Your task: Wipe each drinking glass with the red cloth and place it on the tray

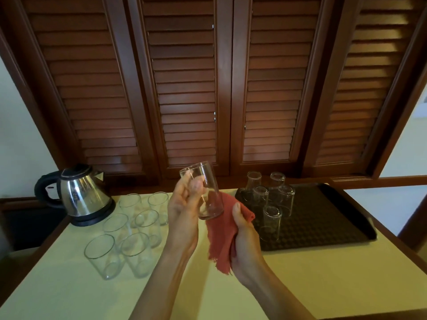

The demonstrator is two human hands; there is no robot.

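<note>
Wiping is the step in hand: our left hand grips one drinking glass by its wall, tilted, rim up and away from us, above the counter. Our right hand is clenched on the red cloth, which lies just behind and below the glass base. To do this well, we judge that the cloth should be worked inside and turned around the wall while the left grip stays firm near mid-height, clear of the rim. Five glasses stand inverted on the dark tray at right; six upright glasses wait at left, near the electric kettle. Whether cloth and glass actually touch is hard to make out through the clear wall. Our right fingers are hidden behind the cloth.
</note>
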